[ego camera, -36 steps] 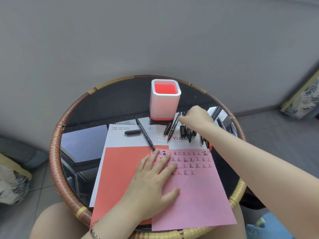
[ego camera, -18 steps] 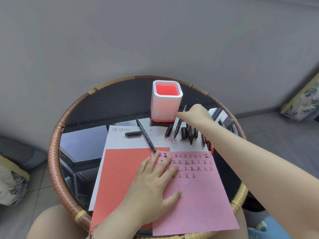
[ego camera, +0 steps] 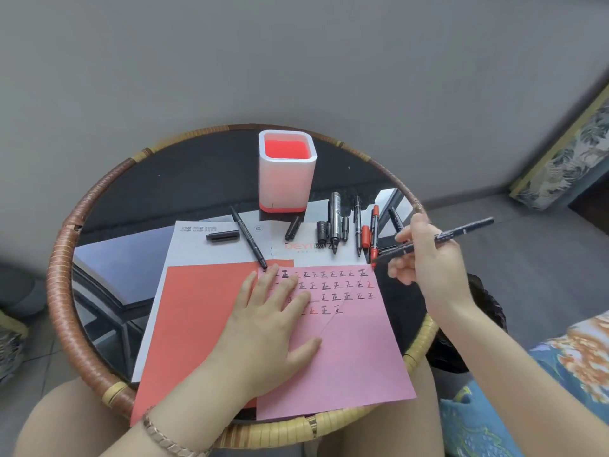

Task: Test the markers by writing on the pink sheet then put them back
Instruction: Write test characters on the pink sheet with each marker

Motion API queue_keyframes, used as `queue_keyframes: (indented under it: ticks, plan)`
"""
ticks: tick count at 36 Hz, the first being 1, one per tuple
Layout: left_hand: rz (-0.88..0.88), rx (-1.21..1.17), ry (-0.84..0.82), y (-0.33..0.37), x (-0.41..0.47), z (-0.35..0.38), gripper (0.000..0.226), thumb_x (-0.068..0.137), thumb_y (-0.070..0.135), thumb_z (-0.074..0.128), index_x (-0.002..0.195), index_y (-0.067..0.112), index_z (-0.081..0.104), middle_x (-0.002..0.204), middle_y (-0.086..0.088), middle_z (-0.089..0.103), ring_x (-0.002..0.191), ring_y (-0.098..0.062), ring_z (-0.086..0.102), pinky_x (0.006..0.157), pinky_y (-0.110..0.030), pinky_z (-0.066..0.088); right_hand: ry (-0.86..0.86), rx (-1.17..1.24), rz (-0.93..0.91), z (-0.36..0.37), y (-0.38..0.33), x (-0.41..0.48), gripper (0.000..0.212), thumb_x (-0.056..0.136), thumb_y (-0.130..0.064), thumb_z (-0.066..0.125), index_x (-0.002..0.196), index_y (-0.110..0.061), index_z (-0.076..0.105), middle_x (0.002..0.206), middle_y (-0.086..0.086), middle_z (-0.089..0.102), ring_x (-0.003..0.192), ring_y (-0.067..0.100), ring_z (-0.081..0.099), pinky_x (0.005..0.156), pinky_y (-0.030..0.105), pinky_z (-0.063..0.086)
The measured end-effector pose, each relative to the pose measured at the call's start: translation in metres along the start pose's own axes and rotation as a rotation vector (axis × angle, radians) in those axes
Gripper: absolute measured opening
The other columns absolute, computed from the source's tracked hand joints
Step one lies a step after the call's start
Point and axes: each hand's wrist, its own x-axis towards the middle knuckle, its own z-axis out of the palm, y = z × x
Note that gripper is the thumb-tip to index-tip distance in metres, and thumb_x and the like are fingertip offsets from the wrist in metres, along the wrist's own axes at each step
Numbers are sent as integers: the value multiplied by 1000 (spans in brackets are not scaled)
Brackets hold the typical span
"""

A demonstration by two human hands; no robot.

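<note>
My left hand [ego camera: 263, 324] presses flat on the pink sheet [ego camera: 346, 357], my right hand [ego camera: 431, 262] pinches a black marker [ego camera: 468, 229] just beside it; I'd land the tip lightly on bare pink near my left hand

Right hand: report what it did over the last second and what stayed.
The right hand lifted a slim dark marker out of the row of loose markers and drew back to the right, gripping it. The left hand stayed flat on the pink paper sheet; the white square pen holder did not move.
</note>
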Motion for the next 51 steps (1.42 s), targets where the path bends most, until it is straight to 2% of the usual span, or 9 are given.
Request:
queue_keyframes:
  ticks: [3,6,11,15,19,26,31,40,51]
  plan:
    - [6,13,13,7,4,-1,60,72,62,39,108,22,65,116,-9,63,121,-36,49,101,-45,20,-93,36,-15,2,7,-11,32,95,-31,40,79,-12,61,59,3,70,54,16,68,45,18,51]
    - [32,-36,-9,12,6,-1,58,74,61,39,120,29,57,124,-13,58,125,-39,44,104,-44,15,-147,96,34,6,14,-17,28,96,-25,41,87,-9,62,71,6,71,61,15,69,56,22,55]
    - [171,-39,-5,16,5,5,49,82,44,38,131,42,41,142,-13,43,130,-36,38,112,-42,17,-164,58,28,13,29,-20,23,96,-21,42,87,-17,63,81,9,69,69,14,69,60,27,57]
    - [222,0,-18,19,5,8,42,83,36,36,121,47,52,133,-9,54,124,-37,47,107,-44,25,-113,-26,-17,19,36,-23,18,90,-22,54,76,-17,64,66,1,69,61,13,68,57,24,55]
    - [216,-17,-13,18,5,11,42,85,33,36,122,45,52,134,-9,54,125,-39,45,100,-44,21,-23,-44,-10,23,41,-26,26,84,-26,64,62,-13,61,50,4,65,46,17,63,52,25,51]
    - [197,-64,0,19,6,14,41,87,34,34,122,44,51,135,-11,53,126,-41,44,101,-45,20,105,-91,-6,29,51,-29,38,82,-27,67,51,-12,50,35,0,54,33,11,50,43,20,43]
    - [200,-78,13,19,6,12,40,86,34,34,119,42,56,133,-11,54,124,-41,46,101,-44,20,142,-230,-87,29,59,-28,40,79,-21,66,44,-14,47,32,-1,50,35,8,49,58,30,45]
    - [195,-106,24,19,6,13,39,87,34,35,121,43,54,133,-11,54,125,-41,44,100,-46,20,131,-238,-116,30,64,-26,40,76,-14,64,40,-21,48,33,-6,51,37,8,48,56,27,41]
    - [188,-125,20,20,5,12,38,88,34,34,122,43,50,134,-11,53,126,-41,44,101,-45,20,129,-284,-148,31,64,-26,36,75,-11,65,43,-14,49,37,-5,52,41,10,49,55,24,41]
